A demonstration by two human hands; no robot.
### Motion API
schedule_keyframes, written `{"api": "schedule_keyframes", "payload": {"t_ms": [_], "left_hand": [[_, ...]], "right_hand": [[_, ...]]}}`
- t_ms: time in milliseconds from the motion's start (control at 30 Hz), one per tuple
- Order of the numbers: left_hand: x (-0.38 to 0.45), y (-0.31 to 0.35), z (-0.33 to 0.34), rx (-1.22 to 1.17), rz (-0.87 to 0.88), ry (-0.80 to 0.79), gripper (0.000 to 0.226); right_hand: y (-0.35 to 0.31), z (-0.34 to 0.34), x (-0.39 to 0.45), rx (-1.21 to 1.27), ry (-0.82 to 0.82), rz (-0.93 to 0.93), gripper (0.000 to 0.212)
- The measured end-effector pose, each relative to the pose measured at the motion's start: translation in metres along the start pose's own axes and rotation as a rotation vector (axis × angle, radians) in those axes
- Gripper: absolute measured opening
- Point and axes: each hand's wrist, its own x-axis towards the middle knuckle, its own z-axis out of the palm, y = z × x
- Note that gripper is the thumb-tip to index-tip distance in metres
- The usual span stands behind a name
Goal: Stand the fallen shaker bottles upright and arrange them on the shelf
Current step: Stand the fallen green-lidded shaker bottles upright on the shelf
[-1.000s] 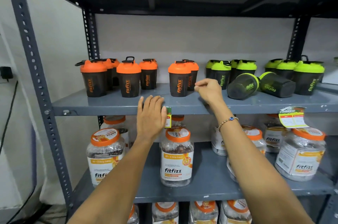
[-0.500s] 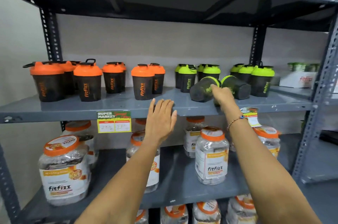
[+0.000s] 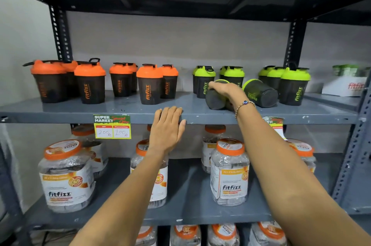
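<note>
Two green-lidded dark shaker bottles lie on their sides on the grey middle shelf [image 3: 124, 108]. My right hand [image 3: 225, 89] is closed over the left fallen shaker [image 3: 214, 101], whose base faces me. The second fallen shaker [image 3: 261, 93] lies just to its right, untouched. Behind them stand several upright green-lidded shakers [image 3: 294, 85]. Several orange-lidded shakers [image 3: 149, 84] stand upright on the left half of the shelf. My left hand [image 3: 166, 127] rests flat with fingers spread on the shelf's front edge, holding nothing.
A price tag [image 3: 112, 126] hangs from the shelf edge left of my left hand. Large fitfizz jars [image 3: 229, 171] fill the shelf below. A white fitfizz box [image 3: 344, 86] sits at the far right. Dark uprights and the shelf above frame the opening.
My right hand has moved right from the orange shakers and closed over the left fallen green shaker. The view has shifted right. My left hand stays on the shelf edge.
</note>
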Motion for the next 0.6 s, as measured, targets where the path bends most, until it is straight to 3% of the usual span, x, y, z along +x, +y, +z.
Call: {"api": "schedule_keyframes", "payload": {"t_ms": [100,200,267,400,600], "left_hand": [[0.001,-0.003,-0.001,-0.005,0.03,0.022,0.043],[0.002,-0.013,-0.007,-0.009,0.024,0.069,0.041],[0.0,-0.024,-0.011,0.005,-0.007,0.08,0.039],[-0.005,-0.036,-0.011,0.043,0.031,0.073,0.039],[-0.005,-0.028,-0.012,0.001,-0.042,0.072,0.04]], "right_hand": [[-0.003,-0.006,-0.019,-0.135,0.106,-0.075,0.058],[-0.002,-0.012,-0.017,-0.209,0.115,-0.155,0.07],[-0.001,-0.021,-0.019,-0.115,0.051,-0.148,0.074],[0.007,-0.03,-0.017,0.062,-0.09,-0.064,0.05],[0.014,-0.018,-0.018,0.353,-0.244,-0.044,0.043]]}}
